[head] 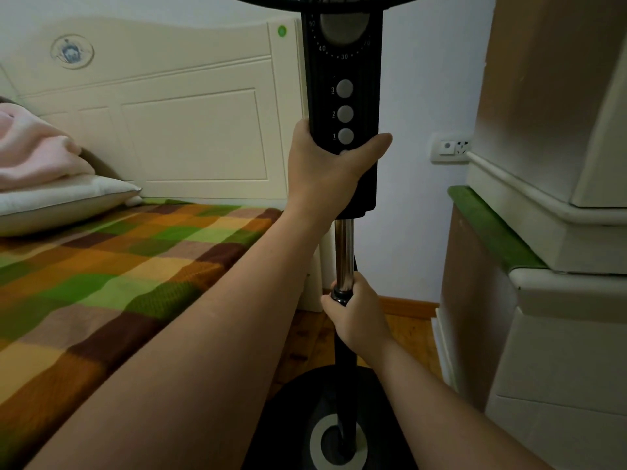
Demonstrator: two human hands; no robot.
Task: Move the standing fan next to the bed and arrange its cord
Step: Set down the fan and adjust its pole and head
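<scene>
A black standing fan (342, 72) stands upright right in front of me, between the bed (112, 266) on the left and a cabinet on the right. My left hand (325, 167) grips the lower part of its control column, just under the grey speed buttons. My right hand (356, 310) grips the pole lower down, at the black collar where the chrome tube (343, 249) meets the black one. The round base (325, 432) sits on the wooden floor by the bed's edge. The fan's head is cut off at the top. I see no cord.
The bed carries a checked green, orange and brown blanket, a white pillow (57, 205) and a pink cloth (34, 150) by the cream headboard (169, 106). A cream cabinet (549, 232) with a green-edged ledge stands close on the right. A wall socket (453, 147) sits beside it.
</scene>
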